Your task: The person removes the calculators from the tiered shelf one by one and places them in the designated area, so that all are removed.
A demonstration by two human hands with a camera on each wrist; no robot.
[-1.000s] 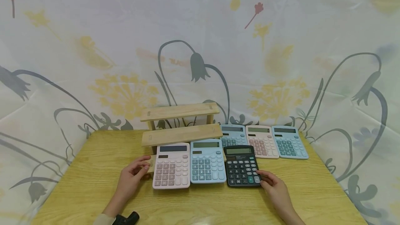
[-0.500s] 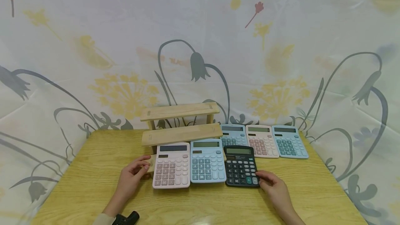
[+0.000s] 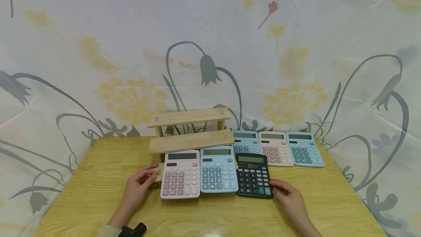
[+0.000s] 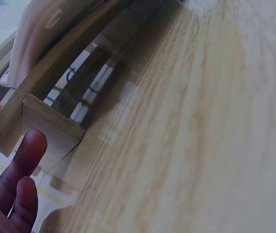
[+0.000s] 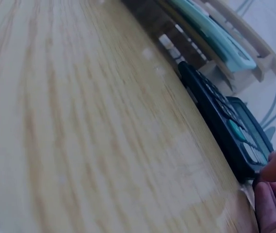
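Over the last second, the black calculator [image 3: 253,176] has edged slightly left and turned a little, drawn in by the right hand [image 3: 291,200]; in the last half-second it has barely moved. That hand pinches the calculator's lower right edge between thumb and finger. The calculator sits low at the table [image 3: 213,218], face up, just right of the light-blue calculator [image 3: 218,171]; whether the two touch, I cannot tell. The light-blue calculator and the pink calculator [image 3: 180,175] lean side by side on the wooden rack [image 3: 190,142], raised above the tabletop, so the shift appears to bring the black one closer into line with them, though at a lower level. The left hand [image 3: 138,187] stays in place, gripping the left end of the rack's bottom shelf [image 3: 160,173], which would seem to steady it. Behind, to the right, three more calculators, blue [image 3: 246,143], pink [image 3: 276,149] and blue [image 3: 305,149], lie unmoved in a row.
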